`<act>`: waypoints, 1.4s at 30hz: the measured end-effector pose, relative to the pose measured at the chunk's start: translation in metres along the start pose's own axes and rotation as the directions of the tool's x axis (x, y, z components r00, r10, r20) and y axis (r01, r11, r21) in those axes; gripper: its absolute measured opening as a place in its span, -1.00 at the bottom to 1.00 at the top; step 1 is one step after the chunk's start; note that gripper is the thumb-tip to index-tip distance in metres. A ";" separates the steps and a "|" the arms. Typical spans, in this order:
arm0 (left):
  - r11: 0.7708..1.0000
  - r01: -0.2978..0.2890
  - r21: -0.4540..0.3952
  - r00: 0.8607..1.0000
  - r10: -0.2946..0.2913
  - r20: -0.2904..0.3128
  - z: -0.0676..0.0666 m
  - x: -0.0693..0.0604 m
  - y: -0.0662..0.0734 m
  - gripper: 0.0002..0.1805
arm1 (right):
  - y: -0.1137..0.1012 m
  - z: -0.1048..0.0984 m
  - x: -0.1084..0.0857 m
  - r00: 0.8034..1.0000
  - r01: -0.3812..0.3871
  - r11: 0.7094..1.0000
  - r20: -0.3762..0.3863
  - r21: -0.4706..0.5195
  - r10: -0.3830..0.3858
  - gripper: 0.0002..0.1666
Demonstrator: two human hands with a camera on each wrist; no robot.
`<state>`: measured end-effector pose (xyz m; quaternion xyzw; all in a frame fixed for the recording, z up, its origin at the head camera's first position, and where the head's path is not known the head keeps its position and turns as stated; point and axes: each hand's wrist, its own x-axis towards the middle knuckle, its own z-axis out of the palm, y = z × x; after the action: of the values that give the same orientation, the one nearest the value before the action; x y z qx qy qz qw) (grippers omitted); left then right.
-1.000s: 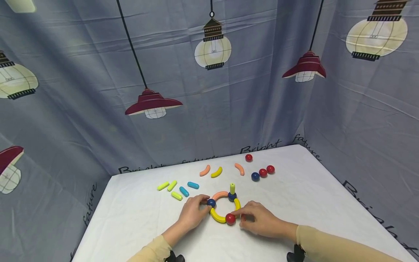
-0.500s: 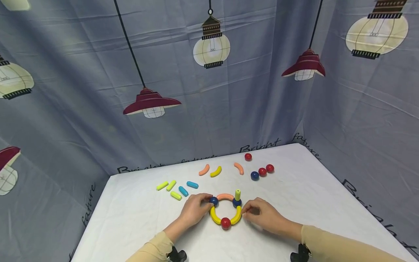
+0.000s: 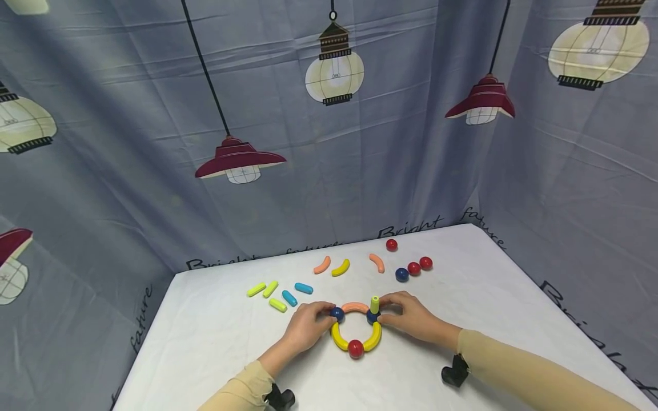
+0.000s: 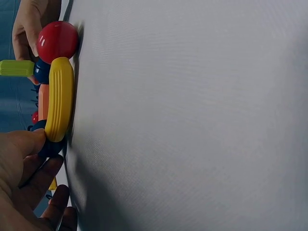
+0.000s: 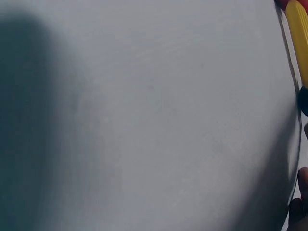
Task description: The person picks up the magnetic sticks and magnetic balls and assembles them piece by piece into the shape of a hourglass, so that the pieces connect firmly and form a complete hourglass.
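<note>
A ring of toy building pieces lies on the white table: a salmon curved rod [image 3: 355, 307] at the back, two yellow curved rods [image 3: 337, 338] in front, a red ball [image 3: 356, 349] nearest me. My left hand [image 3: 307, 325] pinches the blue ball [image 3: 337, 314] at the ring's left corner. At the right corner, my right hand [image 3: 413, 319] holds another blue ball [image 3: 372, 317] between thumb and finger. A short lime-green rod [image 3: 374, 304] stands upright on that ball. In the right wrist view, only fingertips and part of a yellow rod [image 5: 299, 43] show at the edge.
Loose lime rods [image 3: 256, 290] and blue rods [image 3: 304, 288] lie left of the ring. Behind it are salmon and yellow curved rods [image 3: 340, 268]. Red balls [image 3: 414, 268] and a blue ball [image 3: 402, 275] lie to the back right. A printed curtain [image 3: 308, 200] surrounds the table.
My right hand has left the front red ball and moved back to the right blue ball. The ring has turned slightly, its red ball shifting left. My left hand stays at its blue ball.
</note>
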<state>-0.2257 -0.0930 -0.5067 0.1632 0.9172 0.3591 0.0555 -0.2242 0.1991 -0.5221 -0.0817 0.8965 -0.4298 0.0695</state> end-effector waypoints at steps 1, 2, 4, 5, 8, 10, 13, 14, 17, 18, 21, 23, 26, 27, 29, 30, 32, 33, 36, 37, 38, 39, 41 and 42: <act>1.000 0.000 0.000 1.000 0.000 0.000 0.000 0.000 0.000 -0.64 | 0.002 0.001 0.001 1.000 -0.001 1.000 0.005 0.007 0.001 -0.61; 1.000 -0.001 0.001 1.000 0.001 0.000 0.000 0.000 0.001 -0.64 | 0.003 0.001 0.002 1.000 0.002 1.000 0.010 0.015 -0.002 -0.63; 1.000 -0.002 0.000 1.000 0.002 0.000 0.001 0.000 0.001 -0.64 | 0.005 0.001 0.002 1.000 0.015 0.999 0.020 0.031 -0.015 -0.65; 1.000 -0.002 0.001 1.000 0.002 0.000 0.001 0.000 0.002 -0.64 | 0.006 0.002 0.002 0.999 0.022 0.999 0.022 0.038 -0.023 -0.65; 1.000 -0.001 0.000 1.000 0.001 0.001 0.001 0.000 0.002 -0.64 | 0.008 0.001 0.002 0.999 0.033 0.998 0.032 0.062 -0.035 -0.65; 1.000 0.001 -0.001 1.000 -0.001 0.002 0.001 0.000 0.002 -0.64 | 0.011 0.002 0.003 0.998 0.036 0.996 0.042 0.079 -0.040 -0.65; 1.000 0.001 -0.002 1.000 -0.001 0.003 0.000 0.000 0.001 -0.64 | 0.012 0.003 0.005 0.998 0.034 0.995 0.050 0.097 -0.039 -0.66; 1.000 0.000 -0.004 1.000 0.000 0.002 -0.001 0.000 0.001 -0.64 | 0.012 0.003 0.005 0.998 0.031 0.994 0.053 0.100 -0.037 -0.66; 1.000 0.001 -0.011 1.000 -0.001 0.004 -0.001 -0.001 0.001 -0.64 | 0.012 0.004 0.005 0.998 0.025 0.994 0.055 0.108 -0.031 -0.65; 1.000 0.000 -0.012 1.000 0.000 0.003 -0.001 -0.001 0.001 -0.64 | 0.012 0.004 0.005 0.998 0.024 0.993 0.057 0.114 -0.030 -0.65; 1.000 -0.003 -0.018 1.000 0.003 0.015 -0.001 0.000 0.000 -0.62 | 0.012 0.003 0.004 0.998 0.024 0.992 0.057 0.125 -0.031 -0.64; 1.000 -0.006 -0.030 1.000 0.007 0.025 -0.003 0.000 0.000 -0.60 | 0.012 0.003 0.004 0.998 0.022 0.991 0.056 0.135 -0.030 -0.65; 0.999 -0.021 -0.049 0.999 0.023 0.030 -0.010 -0.001 -0.001 -0.58 | 0.012 0.003 0.004 0.998 0.020 0.990 0.055 0.142 -0.028 -0.65; 0.998 -0.027 -0.057 0.999 0.029 0.027 -0.013 -0.001 -0.002 -0.57 | 0.012 0.002 0.004 0.998 0.020 0.989 0.055 0.144 -0.028 -0.65; 0.997 -0.034 -0.073 0.999 0.034 0.012 -0.021 -0.001 -0.004 -0.58 | 0.012 0.002 0.004 0.998 0.014 0.989 0.052 0.146 -0.021 -0.65; 0.996 -0.037 -0.076 0.999 0.037 -0.001 -0.025 -0.001 -0.005 -0.59 | 0.012 0.002 0.003 0.999 0.010 0.989 0.051 0.146 -0.018 -0.65; 0.996 -0.033 -0.084 0.999 0.030 -0.029 -0.034 -0.002 -0.008 -0.60 | 0.011 0.002 0.003 0.999 0.006 0.989 0.048 0.147 -0.013 -0.65; 0.996 -0.031 -0.084 0.999 0.027 -0.044 -0.038 -0.002 -0.010 -0.61 | 0.011 0.002 0.003 0.999 0.004 0.989 0.048 0.147 -0.011 -0.65; 0.997 -0.014 -0.077 0.996 0.008 -0.086 -0.051 -0.004 -0.018 -0.64 | 0.011 0.002 0.003 0.999 0.002 0.989 0.048 0.148 -0.009 -0.65; 0.997 -0.011 -0.072 0.995 0.004 -0.100 -0.055 -0.005 -0.020 -0.65 | 0.012 0.002 0.003 0.999 0.002 0.989 0.049 0.150 -0.010 -0.65; 0.998 -0.006 -0.062 0.994 -0.001 -0.112 -0.059 -0.006 -0.024 -0.65 | 0.012 0.002 0.003 0.999 0.002 0.989 0.049 0.151 -0.009 -0.65; 0.998 0.005 -0.060 0.993 -0.012 -0.121 -0.062 -0.007 -0.027 -0.66 | 0.012 0.002 0.003 0.999 0.001 0.989 0.049 0.151 -0.009 -0.65; 0.998 0.034 -0.057 0.990 -0.042 -0.136 -0.069 -0.009 -0.033 -0.66 | 0.012 0.002 0.003 0.999 0.001 0.989 0.048 0.151 -0.008 -0.65; 0.997 0.047 -0.055 0.988 -0.055 -0.143 -0.072 -0.010 -0.035 -0.66 | 0.011 0.002 0.003 0.999 0.001 0.988 0.048 0.152 -0.008 -0.65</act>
<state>-0.2410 -0.1672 -0.4778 0.1118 0.9132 0.3920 0.0023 -0.2277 0.2037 -0.5328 -0.0886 0.8591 -0.4949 0.0961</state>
